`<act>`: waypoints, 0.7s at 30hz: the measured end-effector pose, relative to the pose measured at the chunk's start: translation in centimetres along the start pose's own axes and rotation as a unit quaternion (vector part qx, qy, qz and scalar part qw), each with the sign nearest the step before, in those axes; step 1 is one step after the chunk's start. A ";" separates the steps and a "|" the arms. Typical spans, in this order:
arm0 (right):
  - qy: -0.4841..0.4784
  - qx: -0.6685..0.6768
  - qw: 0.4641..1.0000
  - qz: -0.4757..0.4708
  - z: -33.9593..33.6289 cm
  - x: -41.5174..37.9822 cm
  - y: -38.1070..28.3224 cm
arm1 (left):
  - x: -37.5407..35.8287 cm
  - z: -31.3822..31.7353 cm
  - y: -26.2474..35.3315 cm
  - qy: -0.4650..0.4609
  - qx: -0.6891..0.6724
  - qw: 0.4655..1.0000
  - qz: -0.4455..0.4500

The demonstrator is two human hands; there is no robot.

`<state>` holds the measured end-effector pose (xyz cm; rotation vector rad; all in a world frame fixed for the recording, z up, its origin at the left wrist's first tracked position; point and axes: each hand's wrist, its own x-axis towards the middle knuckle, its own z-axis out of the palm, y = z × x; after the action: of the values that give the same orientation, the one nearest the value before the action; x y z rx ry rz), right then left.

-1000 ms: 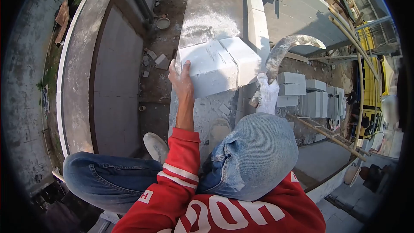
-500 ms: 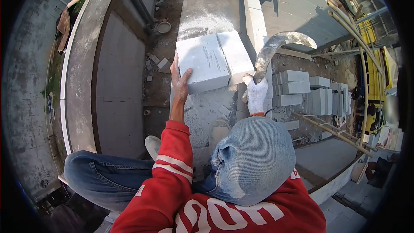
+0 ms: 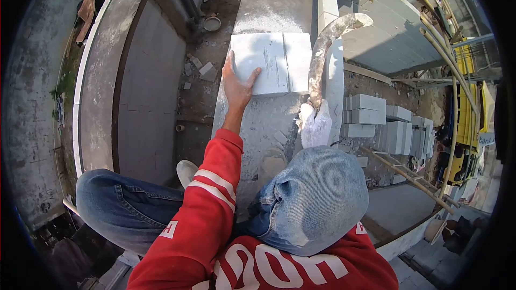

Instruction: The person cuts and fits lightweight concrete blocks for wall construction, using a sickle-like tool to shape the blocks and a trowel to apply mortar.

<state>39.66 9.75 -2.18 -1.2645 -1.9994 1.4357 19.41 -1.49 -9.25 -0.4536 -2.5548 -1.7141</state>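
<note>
A white aerated concrete block lies flat on top of a grey wall. A straight line divides it from a narrower white piece on its right; the two lie side by side. My bare left hand grips the block's near left edge, thumb on top and fingers down the side. In its white glove, my right hand is closed around the lower end of a curved, mortar-stained sickle. The blade rises along the right side of the narrower piece, its tip curving right. The handle is mostly hidden by the glove.
Stacked white blocks stand on the lower floor to the right, near a bamboo ladder. Bamboo poles rise at far right. Another wall runs along the left, with rubble and a round pan in the gap between.
The block and narrower piece have turned clockwise and now sit squarer to the wall, ends more level. The sickle has swung more upright beside the narrower piece. My left hand stays on the block.
</note>
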 end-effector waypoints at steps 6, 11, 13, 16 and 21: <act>0.083 0.083 0.963 -0.244 -2.5 0.4 -12.3 | 0.0 0.0 -0.1 0.008 -0.030 0.999 -0.014; 0.017 -0.104 0.993 -0.046 2.9 0.4 -5.6 | 0.0 0.1 0.0 0.015 -0.025 1.000 -0.009; -0.077 -0.222 0.970 -0.065 3.4 0.6 -1.5 | -0.6 0.2 -0.3 0.011 -0.032 0.999 -0.019; -0.097 -0.162 0.979 -0.084 2.4 1.4 -2.9 | 0.4 0.1 0.2 0.012 -0.032 0.999 -0.026; 0.041 -0.021 0.974 -0.223 -2.2 0.8 -13.9 | 0.0 0.1 0.1 0.010 -0.040 0.999 -0.021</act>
<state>34.62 10.51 10.92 -0.7999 -2.0930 1.1105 19.42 -1.33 -9.24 -0.3865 -2.5064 -1.8319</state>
